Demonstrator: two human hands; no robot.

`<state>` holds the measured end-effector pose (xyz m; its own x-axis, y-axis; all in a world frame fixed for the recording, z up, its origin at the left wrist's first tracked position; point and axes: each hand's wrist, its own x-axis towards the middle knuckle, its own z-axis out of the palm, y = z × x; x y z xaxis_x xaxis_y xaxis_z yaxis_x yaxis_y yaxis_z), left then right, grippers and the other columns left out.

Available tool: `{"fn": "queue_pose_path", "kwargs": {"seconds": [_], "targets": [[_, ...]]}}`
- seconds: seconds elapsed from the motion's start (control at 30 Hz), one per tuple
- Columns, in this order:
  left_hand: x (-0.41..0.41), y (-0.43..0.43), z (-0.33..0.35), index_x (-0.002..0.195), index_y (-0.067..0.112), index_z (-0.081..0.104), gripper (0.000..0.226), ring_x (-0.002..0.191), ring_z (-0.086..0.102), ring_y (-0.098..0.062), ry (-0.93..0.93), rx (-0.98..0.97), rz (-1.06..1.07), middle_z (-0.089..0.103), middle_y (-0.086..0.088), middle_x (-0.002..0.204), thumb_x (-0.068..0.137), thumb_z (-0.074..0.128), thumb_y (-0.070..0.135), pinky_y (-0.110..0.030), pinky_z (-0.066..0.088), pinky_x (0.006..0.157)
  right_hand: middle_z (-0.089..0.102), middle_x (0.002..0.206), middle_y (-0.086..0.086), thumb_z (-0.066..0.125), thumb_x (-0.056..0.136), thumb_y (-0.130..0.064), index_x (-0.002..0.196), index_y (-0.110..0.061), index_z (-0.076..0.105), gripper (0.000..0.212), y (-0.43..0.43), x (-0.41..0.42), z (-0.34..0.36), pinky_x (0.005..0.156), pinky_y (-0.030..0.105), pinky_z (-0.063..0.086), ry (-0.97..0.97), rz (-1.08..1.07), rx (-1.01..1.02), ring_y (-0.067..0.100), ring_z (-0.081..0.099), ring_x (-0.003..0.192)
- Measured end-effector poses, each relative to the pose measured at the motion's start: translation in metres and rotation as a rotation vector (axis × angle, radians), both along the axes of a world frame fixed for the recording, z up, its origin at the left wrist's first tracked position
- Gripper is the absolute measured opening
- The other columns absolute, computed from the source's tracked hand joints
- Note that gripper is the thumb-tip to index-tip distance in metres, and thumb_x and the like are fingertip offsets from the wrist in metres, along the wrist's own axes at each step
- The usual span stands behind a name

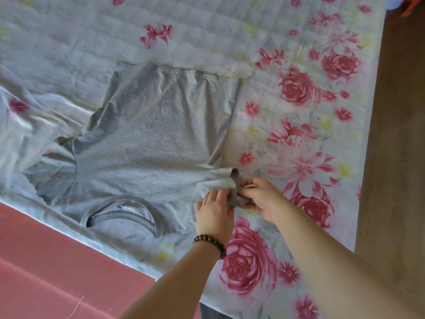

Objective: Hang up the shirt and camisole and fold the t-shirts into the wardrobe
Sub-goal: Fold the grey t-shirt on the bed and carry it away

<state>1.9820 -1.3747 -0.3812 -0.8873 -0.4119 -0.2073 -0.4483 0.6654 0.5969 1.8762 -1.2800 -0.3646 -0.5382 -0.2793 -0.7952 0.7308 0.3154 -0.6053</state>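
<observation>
- Her right hand is clamped on the end of the sleeve, fingers curled in and pinching the bunched grey cloth.
- The left hand, with a bead bracelet at the wrist, meets it from the near side. Its fingertips grip the same sleeve, so the two hands almost touch.
- That sleeve is crumpled and partly turned over on itself. I'd say she is straightening it before any fold is made.
- To do it well, she should pull the two hands apart along the sleeve hem, shake out the twist, then lay it flat against the body.
- The t-shirt lies spread on the floral bedsheet, collar near her, hem at the far end. It is still rumpled along the left side.
- The left side wants smoothing too, or the fold will trap the creases.
- Bare wooden floor runs along the right. No wardrobe is in sight.
</observation>
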Motion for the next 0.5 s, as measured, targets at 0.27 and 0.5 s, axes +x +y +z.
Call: {"fn": "queue_pose_path", "kwargs": {"seconds": [0.27, 0.5], "targets": [[0.012, -0.003, -0.01, 0.083, 0.012, 0.066, 0.012, 0.069, 0.059, -0.021, 0.158, 0.028, -0.065, 0.065, 0.0, 0.078, 0.077, 0.067, 0.002, -0.03, 0.047, 0.064, 0.06, 0.106, 0.015, 0.065, 0.081, -0.008, 0.139, -0.025, 0.038, 0.066, 0.002, -0.009, -0.028, 0.056, 0.028, 0.047, 0.177, 0.124, 0.261, 0.023, 0.061, 0.077], [0.013, 0.005, -0.019, 0.085, 0.01, 0.066, 0.006, 0.075, 0.058, -0.016, 0.136, 0.141, -0.085, 0.065, -0.001, 0.085, 0.081, 0.063, 0.005, -0.031, 0.052, 0.061, 0.063, 0.083, 0.005, 0.068, 0.084, -0.016, 0.106, -0.008, 0.066, 0.024, -0.018, -0.022, -0.043, 0.074, 0.028, 0.045, 0.435, 0.31, 0.399, 0.019, 0.058, 0.079]]}}
